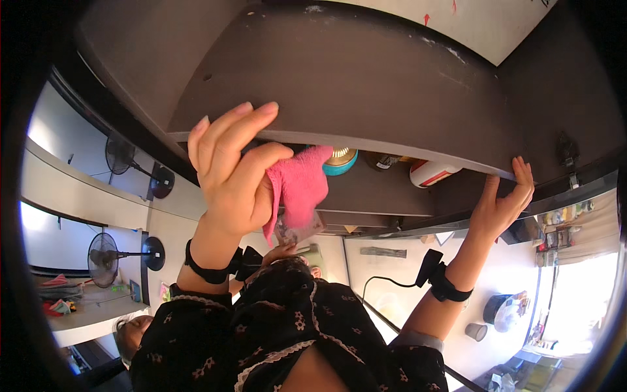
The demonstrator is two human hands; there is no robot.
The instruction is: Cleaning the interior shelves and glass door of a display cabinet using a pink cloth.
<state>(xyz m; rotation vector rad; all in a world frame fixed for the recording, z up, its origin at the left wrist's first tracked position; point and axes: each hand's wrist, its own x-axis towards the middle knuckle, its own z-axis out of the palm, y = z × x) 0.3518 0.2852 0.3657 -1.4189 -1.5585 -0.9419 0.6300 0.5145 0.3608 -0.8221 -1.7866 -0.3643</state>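
My left hand (236,176) is raised at the front edge of a dark brown shelf (339,91). A pink cloth (300,189) is held between its thumb and palm and hangs down, while the other fingers reach up over the shelf's edge. At the right end of the same edge, my right hand (504,204) grips the board with thumb and fingers. In the space below the board stand a round turquoise and gold container (341,161), a dark small bottle (384,161) and a red-and-white container (431,174), each partly hidden by the shelf edge.
A white board (457,23) with red marks is above the shelf. A dark tassel-like item (567,151) hangs on the right side panel. Black fans (104,260) show at left. A person (134,333) is at lower left. A dark tub (499,310) stands at right.
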